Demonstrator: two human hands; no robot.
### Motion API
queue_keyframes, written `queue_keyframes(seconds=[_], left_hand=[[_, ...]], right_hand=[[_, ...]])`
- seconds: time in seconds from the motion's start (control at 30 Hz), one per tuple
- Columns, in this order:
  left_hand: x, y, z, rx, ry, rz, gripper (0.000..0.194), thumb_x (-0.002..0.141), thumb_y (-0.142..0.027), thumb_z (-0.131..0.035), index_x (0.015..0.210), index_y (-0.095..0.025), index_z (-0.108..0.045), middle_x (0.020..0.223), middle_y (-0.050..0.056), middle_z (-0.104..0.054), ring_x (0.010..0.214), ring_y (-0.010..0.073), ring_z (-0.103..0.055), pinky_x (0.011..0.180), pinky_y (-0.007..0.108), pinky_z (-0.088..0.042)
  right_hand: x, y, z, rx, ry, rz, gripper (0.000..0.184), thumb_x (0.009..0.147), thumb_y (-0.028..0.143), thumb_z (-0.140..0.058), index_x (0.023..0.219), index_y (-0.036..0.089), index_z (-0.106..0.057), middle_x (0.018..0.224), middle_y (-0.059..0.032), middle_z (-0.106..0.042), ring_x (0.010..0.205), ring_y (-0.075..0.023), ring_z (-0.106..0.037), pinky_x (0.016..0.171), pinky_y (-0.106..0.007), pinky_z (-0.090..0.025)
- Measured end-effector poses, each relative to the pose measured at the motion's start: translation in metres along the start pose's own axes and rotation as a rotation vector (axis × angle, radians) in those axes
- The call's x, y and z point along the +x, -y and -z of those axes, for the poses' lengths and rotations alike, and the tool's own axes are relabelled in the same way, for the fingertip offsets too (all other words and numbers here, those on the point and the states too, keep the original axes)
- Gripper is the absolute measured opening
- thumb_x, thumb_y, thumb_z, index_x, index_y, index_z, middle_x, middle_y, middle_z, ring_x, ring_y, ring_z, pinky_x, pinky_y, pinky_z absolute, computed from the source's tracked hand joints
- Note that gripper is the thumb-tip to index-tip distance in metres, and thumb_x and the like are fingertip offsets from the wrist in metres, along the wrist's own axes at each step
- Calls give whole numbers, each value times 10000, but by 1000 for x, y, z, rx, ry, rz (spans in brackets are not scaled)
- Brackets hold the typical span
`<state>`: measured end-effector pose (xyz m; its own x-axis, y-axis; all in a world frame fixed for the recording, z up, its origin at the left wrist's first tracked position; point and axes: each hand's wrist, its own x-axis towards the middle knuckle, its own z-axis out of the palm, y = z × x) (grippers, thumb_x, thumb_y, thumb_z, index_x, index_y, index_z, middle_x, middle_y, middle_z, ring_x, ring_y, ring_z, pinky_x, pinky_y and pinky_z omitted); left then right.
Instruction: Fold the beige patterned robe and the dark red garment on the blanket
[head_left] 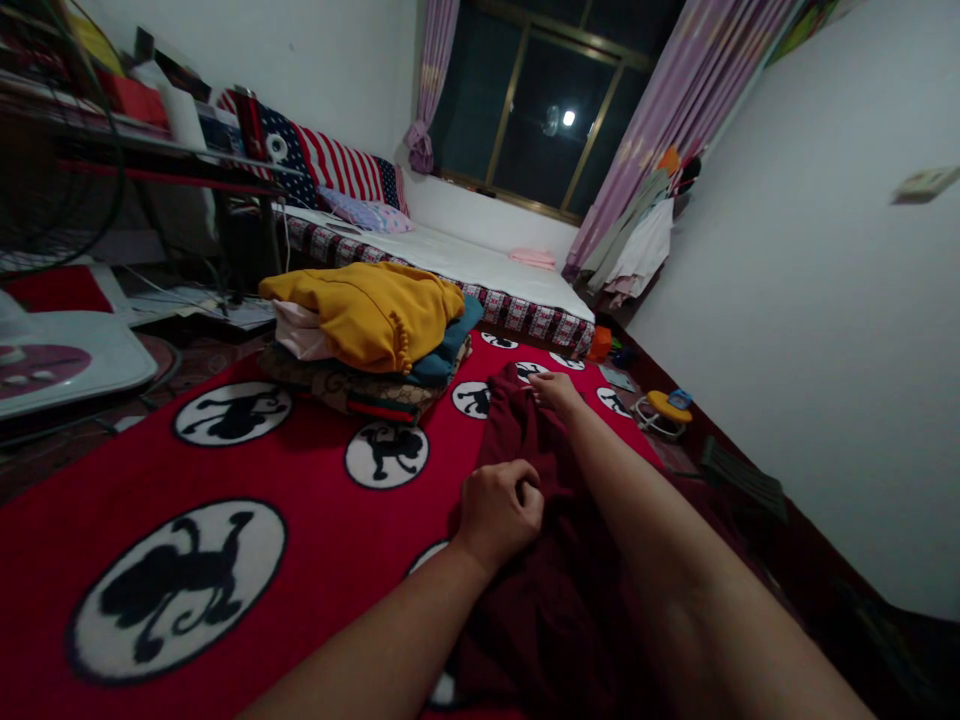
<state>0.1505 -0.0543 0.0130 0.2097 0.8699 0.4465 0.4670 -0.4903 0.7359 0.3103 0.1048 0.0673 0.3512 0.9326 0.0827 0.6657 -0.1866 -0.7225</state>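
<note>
Dark maroon cloth, a single garment (pixel 555 560), is spread on a red blanket (pixel 315 500) printed with white discs that carry black monkey figures. The garment's long axis runs from the near edge of the view away toward the bed (pixel 480 265), and its far end lies just short of the blanket's far border. Two bare hands are seen on it. The left hand (pixel 499 510) is closed into a fist, the fingers curled together and clamped on a fold at the garment's left edge, about halfway along. The right hand (pixel 555 388) is stretched to the far end, where the fingers are pinched on the cloth's edge.

One pile of folded clothes (pixel 375 340) is set on the blanket to the left of the garment, well apart from it; a yellow piece is on top, with a pale pink, a teal and a patterned brown piece seen beneath. One fan base (pixel 60 355) is seen at the far left, on the floor beside the blanket.
</note>
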Motion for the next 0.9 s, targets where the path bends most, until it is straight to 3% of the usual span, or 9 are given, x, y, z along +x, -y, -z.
queue_keyframes(seconds=[0.07,0.17,0.27,0.37,0.53,0.63,0.7,0.8,0.9], left_hand=[[1,0,0,16,-36,15,157,750,-168,-546,781,-239,-682,790,13,-699,738,179,-654,676,267,-468],[2,3,-1,11,-90,64,126,773,-250,-586,853,-248,-683,856,17,-693,779,180,-645,693,266,-466],[5,7,-4,-11,-77,141,130,774,-271,-612,877,-260,-689,802,1,-700,734,173,-644,655,258,-452],[7,10,-4,-13,-45,211,145,765,-249,-625,884,-272,-705,720,-8,-699,689,171,-644,619,249,-433],[11,12,-3,-32,-66,240,142,790,-246,-600,876,-241,-714,744,18,-712,727,171,-653,666,244,-451],[13,15,-2,-70,-58,258,148,789,-228,-595,877,-221,-714,763,28,-719,736,169,-657,699,246,-468],[14,17,-1,-93,-56,261,164,794,-212,-581,883,-208,-718,781,38,-725,746,171,-662,718,250,-479],[16,20,-1,-117,-61,250,187,799,-187,-561,894,-200,-721,819,48,-733,774,171,-668,744,254,-492],[17,24,-2,-133,-64,231,191,799,-172,-558,899,-194,-719,832,49,-734,794,167,-672,759,251,-499]], right_hand=[[-7,6,0,83,50,37,171,871,254,-539,828,142,-662,781,-91,-734,622,-139,-661,592,-242,-531],[-20,7,10,148,32,96,171,865,232,-522,853,137,-663,863,-85,-736,740,-145,-678,701,-260,-545],[-46,-7,27,165,-24,234,142,788,209,-568,848,148,-682,880,-64,-729,843,-173,-669,814,-293,-527],[-88,-27,47,143,8,358,166,744,215,-560,834,171,-692,864,-52,-725,841,-192,-664,831,-320,-522],[-168,-51,78,52,238,453,346,631,80,-448,841,200,-695,946,-39,-705,953,-195,-642,905,-334,-492],[-206,-58,95,-13,468,563,509,636,22,-411,996,233,-702,1206,-40,-628,1151,-195,-566,1011,-364,-431],[-226,-61,103,-113,565,587,615,682,0,-419,1179,283,-646,1397,-33,-494,1282,-201,-465,1072,-395,-375],[-249,-61,108,-246,636,604,655,745,59,-545,1332,350,-529,1532,-23,-315,1406,-250,-287,1127,-466,-286],[-264,-58,100,-284,671,607,619,747,232,-708,1326,367,-536,1553,-36,-277,1439,-303,-187,1143,-541,-200]])
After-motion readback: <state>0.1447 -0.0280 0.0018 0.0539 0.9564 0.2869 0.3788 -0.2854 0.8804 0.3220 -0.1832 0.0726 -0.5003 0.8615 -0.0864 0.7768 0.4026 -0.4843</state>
